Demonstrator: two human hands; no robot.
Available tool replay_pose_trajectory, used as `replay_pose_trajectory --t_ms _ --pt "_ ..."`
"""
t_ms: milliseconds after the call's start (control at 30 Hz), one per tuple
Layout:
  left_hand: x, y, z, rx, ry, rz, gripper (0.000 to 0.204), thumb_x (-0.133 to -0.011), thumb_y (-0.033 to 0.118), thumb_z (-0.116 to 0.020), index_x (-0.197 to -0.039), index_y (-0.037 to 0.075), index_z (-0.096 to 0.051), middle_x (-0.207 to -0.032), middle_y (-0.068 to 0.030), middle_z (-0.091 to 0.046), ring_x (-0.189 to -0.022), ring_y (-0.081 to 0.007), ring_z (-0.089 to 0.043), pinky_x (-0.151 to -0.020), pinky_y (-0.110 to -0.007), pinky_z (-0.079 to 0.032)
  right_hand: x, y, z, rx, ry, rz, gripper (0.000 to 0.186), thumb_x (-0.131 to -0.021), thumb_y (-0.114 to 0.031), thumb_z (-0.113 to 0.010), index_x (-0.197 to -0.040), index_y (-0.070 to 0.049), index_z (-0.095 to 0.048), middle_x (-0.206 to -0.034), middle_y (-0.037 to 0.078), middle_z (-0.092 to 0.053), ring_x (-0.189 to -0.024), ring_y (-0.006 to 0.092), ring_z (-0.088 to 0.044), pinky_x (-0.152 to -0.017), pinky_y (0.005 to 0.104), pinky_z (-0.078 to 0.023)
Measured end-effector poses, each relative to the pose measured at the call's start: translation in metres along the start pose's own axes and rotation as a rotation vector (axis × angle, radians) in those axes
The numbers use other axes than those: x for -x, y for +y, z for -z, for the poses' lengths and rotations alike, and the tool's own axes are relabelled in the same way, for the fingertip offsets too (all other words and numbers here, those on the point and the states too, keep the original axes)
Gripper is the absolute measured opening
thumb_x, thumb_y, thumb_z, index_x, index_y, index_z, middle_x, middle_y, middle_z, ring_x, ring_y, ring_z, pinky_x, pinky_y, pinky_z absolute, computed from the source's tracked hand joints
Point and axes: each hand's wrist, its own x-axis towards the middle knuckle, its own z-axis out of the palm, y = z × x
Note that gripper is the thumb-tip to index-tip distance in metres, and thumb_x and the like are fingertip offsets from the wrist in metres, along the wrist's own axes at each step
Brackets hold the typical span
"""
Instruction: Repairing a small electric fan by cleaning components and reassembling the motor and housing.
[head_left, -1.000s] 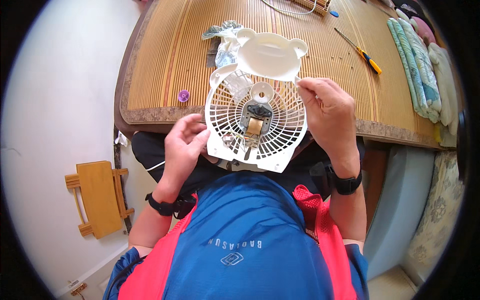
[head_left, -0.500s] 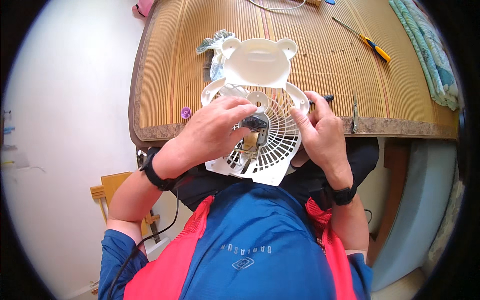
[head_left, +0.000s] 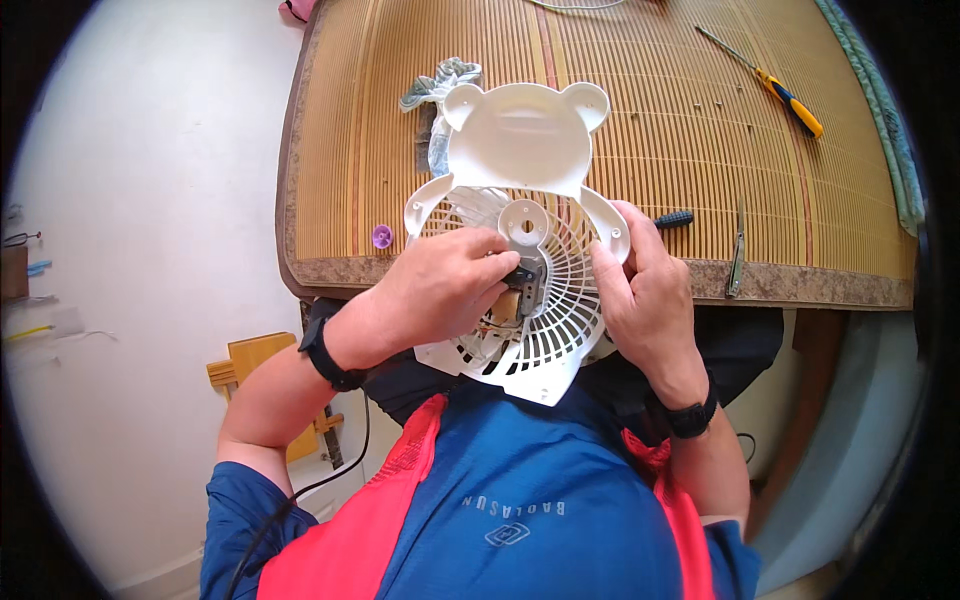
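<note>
Slatted mat (head_left: 340,150) out front, with a white bear-shaped fan housing (head_left: 520,140) overlapping its near edge. Right hand (head_left: 650,300) had its side between thumb and fingers; left hand (head_left: 425,285) was bunched at the motor (head_left: 534,290), couldn't tell if gripping.

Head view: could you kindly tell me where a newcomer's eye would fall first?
Probably on the bear-shaped white fan housing at centre, gripped at its right edge by the right hand, with the left hand at the motor. Next might come the yellow-handled screwdriver at upper right on the bamboo mat, and the purple knob left of the housing.
</note>
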Motion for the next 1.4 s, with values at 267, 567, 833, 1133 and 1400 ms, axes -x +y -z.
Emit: replay_pose_trajectory --t_ms 267,567,833,1133,1400 --pt "0.025 0.006 -0.006 -0.083 0.147 0.019 0.035 -0.089 -0.001 -0.088 -0.123 0.000 -0.080 -0.117 -0.0160 -0.081 -0.099 -0.0333 -0.081 -0.081 -0.041 -0.068 0.000 0.006 0.001 -0.066 -0.013 -0.012 0.039 -0.109 -0.016 -0.072 -0.145 -0.001 -0.065 -0.090 0.025 -0.080 -0.082 0.0421 -0.083 -0.071 0.0515 -0.063" --pt "0.019 0.005 -0.008 -0.050 0.146 0.034 0.039 -0.086 -0.005 -0.086 -0.124 -0.001 -0.079 -0.117 -0.0169 -0.081 -0.101 -0.0347 -0.081 -0.084 -0.043 -0.067 -0.003 0.002 0.003 -0.075 -0.041 -0.008 0.037 -0.109 -0.015 -0.072 -0.142 0.000 -0.065 -0.088 0.025 -0.079 -0.080 0.0426 -0.083 -0.070 0.0517 -0.063" --pt "0.007 0.010 -0.003 -0.111 0.078 0.082 0.037 -0.086 -0.002 -0.087 -0.122 0.001 -0.078 -0.117 -0.0156 -0.081 -0.101 -0.0356 -0.080 -0.085 -0.044 -0.066 -0.004 0.005 0.004 -0.050 -0.048 0.024 0.036 -0.109 -0.015 -0.072 -0.140 -0.001 -0.066 -0.087 0.025 -0.079 -0.080 0.0449 -0.081 -0.070 0.0546 -0.063" --pt "0.005 0.010 -0.006 -0.085 0.091 0.100 0.038 -0.086 -0.002 -0.088 -0.123 0.001 -0.079 -0.116 -0.0160 -0.081 -0.104 -0.0368 -0.081 -0.087 -0.044 -0.066 -0.005 0.005 0.005 -0.045 -0.076 0.028 0.036 -0.110 -0.011 -0.071 -0.143 0.004 -0.065 -0.090 0.021 -0.080 -0.076 0.0294 -0.082 -0.069 0.0409 -0.061" --pt "0.013 0.007 -0.005 -0.074 0.128 0.078 0.041 -0.084 -0.005 -0.089 -0.124 0.000 -0.079 -0.119 -0.0178 -0.082 -0.101 -0.0384 -0.081 -0.085 -0.043 -0.067 -0.006 0.003 0.007 -0.048 -0.092 0.009 0.037 -0.111 -0.012 -0.071 -0.144 0.004 -0.065 -0.091 0.021 -0.081 -0.077 0.0303 -0.083 -0.069 0.0410 -0.062"
